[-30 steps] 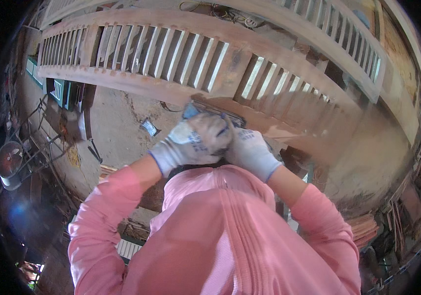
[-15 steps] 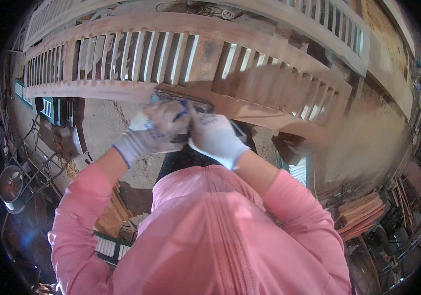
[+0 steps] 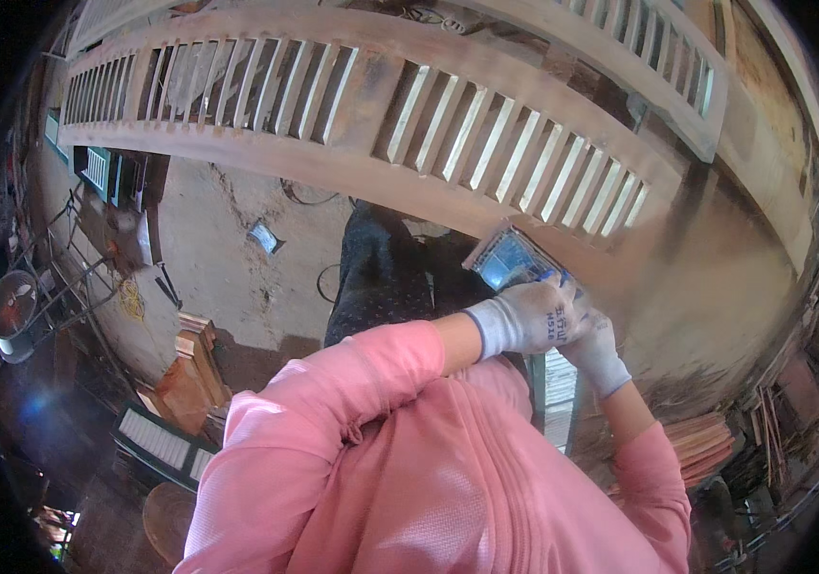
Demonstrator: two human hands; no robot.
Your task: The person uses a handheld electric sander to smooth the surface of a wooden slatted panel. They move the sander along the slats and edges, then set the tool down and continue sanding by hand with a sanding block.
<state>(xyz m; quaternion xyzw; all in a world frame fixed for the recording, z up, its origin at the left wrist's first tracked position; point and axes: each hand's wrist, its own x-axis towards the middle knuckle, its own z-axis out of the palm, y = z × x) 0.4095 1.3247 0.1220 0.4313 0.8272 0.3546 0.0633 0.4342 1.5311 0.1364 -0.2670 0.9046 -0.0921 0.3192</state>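
From afar, I see a gloved left hand [image 3: 524,320] with fingers curled on a flat, blue-faced tool [image 3: 508,258] at the near edge of a slatted wooden frame [image 3: 429,199], the gloved right hand [image 3: 598,354] beside it, its grip hidden.

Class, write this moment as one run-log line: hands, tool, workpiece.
left hand: closed on blue flat tool | right hand: against left, grip hidden | tool position: at near edge of slatted wooden panel
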